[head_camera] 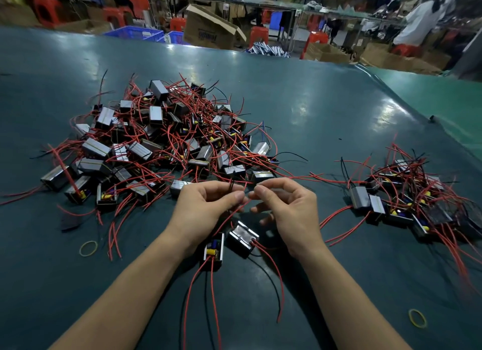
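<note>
My left hand (206, 206) and my right hand (287, 208) meet just above the dark green table (326, 120), thumbs and forefingers almost touching. The left hand pinches a red wire (232, 214) and a short black wire end. That red wire runs down toward two small black modules below my hands. The right hand pinches the wire's tip beside the left fingers. One module (214, 249) shows yellow and blue parts inside. The other module (242, 238) lies tilted with a silvery top. Red and black leads trail from both toward me.
A big heap of like modules with tangled red wires (161, 141) fills the table's left middle. A smaller group (401, 201) lies at the right. Yellow rubber bands lie at the near left (88, 248) and near right (417, 318). Boxes, crates and stools stand beyond the table.
</note>
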`<state>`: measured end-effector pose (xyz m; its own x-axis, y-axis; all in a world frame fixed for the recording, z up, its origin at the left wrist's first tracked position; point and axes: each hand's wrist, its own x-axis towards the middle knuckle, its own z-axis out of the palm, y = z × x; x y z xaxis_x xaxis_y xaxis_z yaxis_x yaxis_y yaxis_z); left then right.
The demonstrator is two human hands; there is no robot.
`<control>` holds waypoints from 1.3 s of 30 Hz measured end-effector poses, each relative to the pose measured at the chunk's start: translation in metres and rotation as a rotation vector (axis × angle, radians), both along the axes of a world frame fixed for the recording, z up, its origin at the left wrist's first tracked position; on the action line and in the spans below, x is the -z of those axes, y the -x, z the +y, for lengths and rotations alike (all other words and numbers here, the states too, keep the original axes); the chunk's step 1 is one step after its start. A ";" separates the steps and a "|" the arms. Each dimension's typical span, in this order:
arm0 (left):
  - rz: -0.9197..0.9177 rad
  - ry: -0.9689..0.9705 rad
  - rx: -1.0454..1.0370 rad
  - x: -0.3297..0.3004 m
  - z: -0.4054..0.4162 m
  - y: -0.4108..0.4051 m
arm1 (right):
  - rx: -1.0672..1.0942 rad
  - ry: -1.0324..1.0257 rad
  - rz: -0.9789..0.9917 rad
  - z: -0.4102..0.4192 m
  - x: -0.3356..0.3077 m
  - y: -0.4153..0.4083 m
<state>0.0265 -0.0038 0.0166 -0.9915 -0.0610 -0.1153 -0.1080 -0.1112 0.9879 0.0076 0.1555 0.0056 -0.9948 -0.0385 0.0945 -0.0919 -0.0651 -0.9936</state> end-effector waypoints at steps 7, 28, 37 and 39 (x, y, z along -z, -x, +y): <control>-0.049 -0.054 -0.030 -0.003 -0.005 0.002 | -0.044 0.023 -0.086 0.004 0.000 0.003; 0.197 0.222 0.059 0.005 0.002 0.001 | -0.060 0.090 -0.034 0.007 -0.002 0.003; 0.179 0.224 0.029 0.009 0.000 0.004 | -0.102 -0.094 0.000 0.012 -0.003 0.002; 0.185 0.240 0.030 0.010 -0.001 0.005 | -0.140 -0.142 0.031 0.014 -0.004 0.001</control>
